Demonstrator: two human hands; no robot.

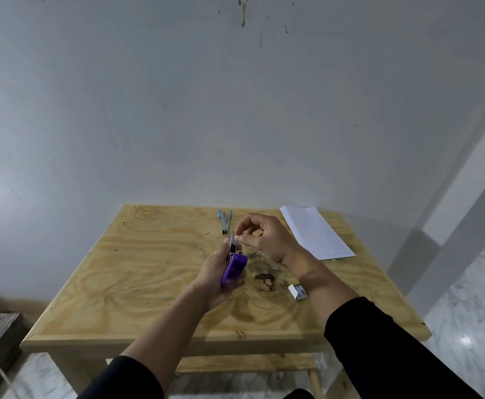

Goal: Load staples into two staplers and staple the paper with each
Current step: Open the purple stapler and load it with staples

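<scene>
The left hand (pixel 217 272) is wrapped around the purple stapler (pixel 233 269), held up above the wooden counter (pixel 137 254) with its metal magazine tilted up and away from the person. To seat the staples well, that hand should keep the stapler steady and the channel facing up, so the strip can slide in straight with its legs down, not cocked to one side. Beyond it, at the far edge of the counter, lies the second stapler (pixel 225 221), blue-tipped and opened out flat, untouched. The right hand (pixel 260 236) has thumb and forefinger pinched together at the tip of the magazine, apparently on a staple strip; the strip itself is too small to make out, so I cannot tell whether it is in the channel yet. Loose staple pieces (pixel 271 269) lie near a dark stain under the hands. By the right wrist sits the small white staple box (pixel 297 291), open. The lined paper (pixel 316 233) lies at the far right, well apart from both staplers. The left palm hides the stapler's base and hinge.
</scene>
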